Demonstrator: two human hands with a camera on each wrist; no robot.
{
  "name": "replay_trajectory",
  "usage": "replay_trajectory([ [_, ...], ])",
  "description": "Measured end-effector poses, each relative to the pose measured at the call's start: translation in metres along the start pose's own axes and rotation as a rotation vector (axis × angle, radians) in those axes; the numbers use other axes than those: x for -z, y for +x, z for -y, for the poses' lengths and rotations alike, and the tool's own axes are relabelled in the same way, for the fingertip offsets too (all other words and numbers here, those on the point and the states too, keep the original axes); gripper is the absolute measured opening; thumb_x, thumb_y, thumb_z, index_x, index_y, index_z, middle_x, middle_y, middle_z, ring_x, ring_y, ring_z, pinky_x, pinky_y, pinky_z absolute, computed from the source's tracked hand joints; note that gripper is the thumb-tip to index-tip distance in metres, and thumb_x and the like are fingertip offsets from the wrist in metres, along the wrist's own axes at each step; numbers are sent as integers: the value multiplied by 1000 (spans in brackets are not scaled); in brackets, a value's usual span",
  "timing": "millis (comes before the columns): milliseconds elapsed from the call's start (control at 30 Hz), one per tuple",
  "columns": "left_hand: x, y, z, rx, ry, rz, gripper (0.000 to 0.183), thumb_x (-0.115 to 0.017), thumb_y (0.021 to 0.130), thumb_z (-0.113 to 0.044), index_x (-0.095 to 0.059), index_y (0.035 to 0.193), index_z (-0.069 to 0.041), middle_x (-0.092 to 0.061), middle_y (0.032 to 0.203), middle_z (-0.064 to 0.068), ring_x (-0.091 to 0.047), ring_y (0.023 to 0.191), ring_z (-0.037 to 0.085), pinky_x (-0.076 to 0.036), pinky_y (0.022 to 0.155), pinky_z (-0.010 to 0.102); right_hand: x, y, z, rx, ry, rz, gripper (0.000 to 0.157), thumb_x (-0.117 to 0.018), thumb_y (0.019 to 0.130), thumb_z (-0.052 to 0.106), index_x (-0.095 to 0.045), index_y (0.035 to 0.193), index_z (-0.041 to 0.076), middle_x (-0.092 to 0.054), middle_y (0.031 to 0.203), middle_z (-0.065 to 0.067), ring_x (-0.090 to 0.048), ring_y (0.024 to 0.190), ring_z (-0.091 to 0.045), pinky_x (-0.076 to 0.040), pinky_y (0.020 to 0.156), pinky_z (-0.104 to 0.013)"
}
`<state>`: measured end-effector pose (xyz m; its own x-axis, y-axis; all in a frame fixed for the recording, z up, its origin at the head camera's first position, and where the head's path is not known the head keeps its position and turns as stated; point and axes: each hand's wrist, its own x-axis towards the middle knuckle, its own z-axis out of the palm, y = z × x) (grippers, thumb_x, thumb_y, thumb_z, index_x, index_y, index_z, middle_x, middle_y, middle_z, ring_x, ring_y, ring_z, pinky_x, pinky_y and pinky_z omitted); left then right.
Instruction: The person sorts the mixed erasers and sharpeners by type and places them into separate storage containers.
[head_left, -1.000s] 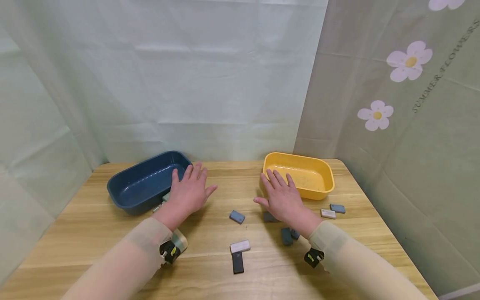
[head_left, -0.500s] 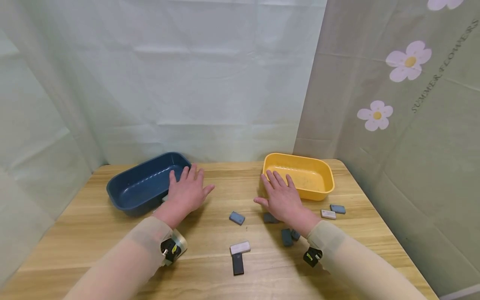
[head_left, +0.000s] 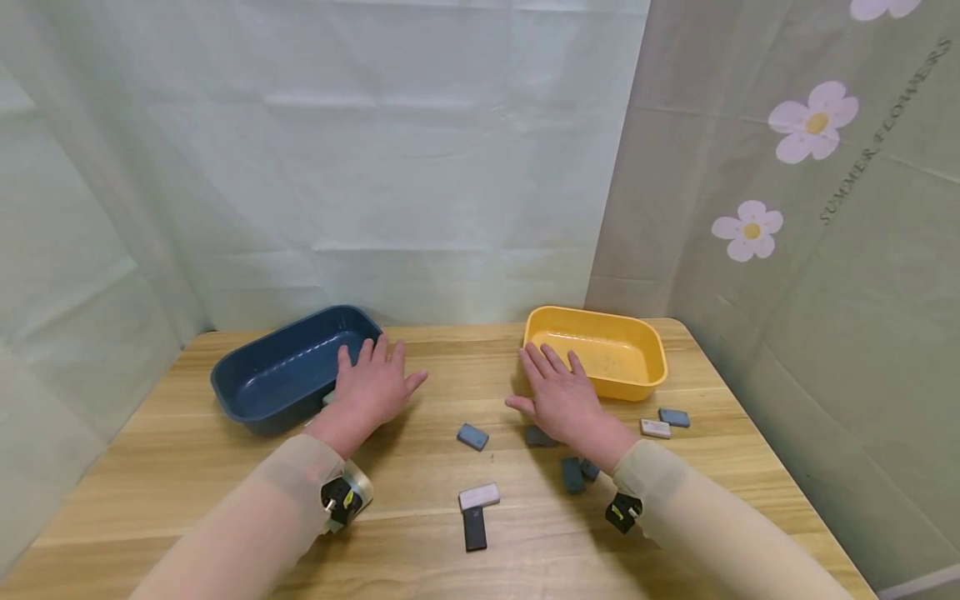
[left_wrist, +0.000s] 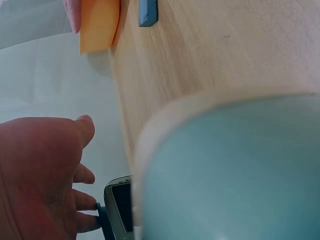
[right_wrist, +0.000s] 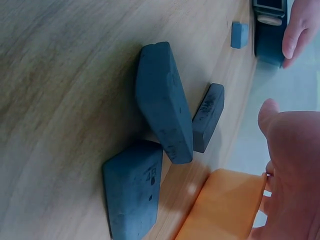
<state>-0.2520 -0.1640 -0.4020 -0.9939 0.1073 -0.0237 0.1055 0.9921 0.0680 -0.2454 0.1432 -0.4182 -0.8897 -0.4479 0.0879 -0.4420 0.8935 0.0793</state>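
Note:
My left hand is spread flat beside the right end of the blue bin. In the left wrist view its fingers sit near a device with a dark screen, mostly hidden from the head view. Under the left wrist is a rounded pale thing with a cream rim; its kind is unclear. My right hand is also spread, fingers by the left rim of the yellow bin. Below it lie dark blue-grey blocks. Neither hand holds anything.
On the wooden table, a blue block lies between the hands. Nearer are a whitish block and a black one touching it. Right of the right hand lie another whitish block and blue block. A curtain hangs behind.
My left hand has shifted slightly left and towards me, then stayed nearly still. The right hand stays in about the same place. Blocks and bins have not moved.

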Motion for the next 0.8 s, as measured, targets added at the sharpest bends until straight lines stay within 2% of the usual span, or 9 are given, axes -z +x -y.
replay_trajectory([
  [300, 0, -6, -4, -4, -22, 24, 78, -46, 117, -54, -35, 171, 2, -21, 176, 34, -23, 162, 53, -8, 126, 80, -2, -2, -3, 35, 43, -17, 88, -57, 111, 60, -32, 173, 1, -31, 179, -17, -31, 164, -37, -24, 129, -68],
  [567, -1, -12, -16, 6, -61, 58, 80, -47, 117, -54, -31, 172, 1, -18, 179, 31, -19, 164, 52, -12, 125, 81, -5, -4, -10, 92, 41, -26, 89, -55, 111, 62, -30, 174, 4, -30, 179, -15, -29, 165, -35, -22, 130, -69],
  [800, -2, -19, -26, -14, -92, 54, 79, -50, 116, -53, -33, 172, 1, -20, 179, 30, -20, 164, 51, -14, 124, 82, -8, -5, -18, 147, 73, -42, 90, -57, 110, 63, -32, 174, 5, -31, 180, -13, -28, 166, -34, -19, 130, -69],
])
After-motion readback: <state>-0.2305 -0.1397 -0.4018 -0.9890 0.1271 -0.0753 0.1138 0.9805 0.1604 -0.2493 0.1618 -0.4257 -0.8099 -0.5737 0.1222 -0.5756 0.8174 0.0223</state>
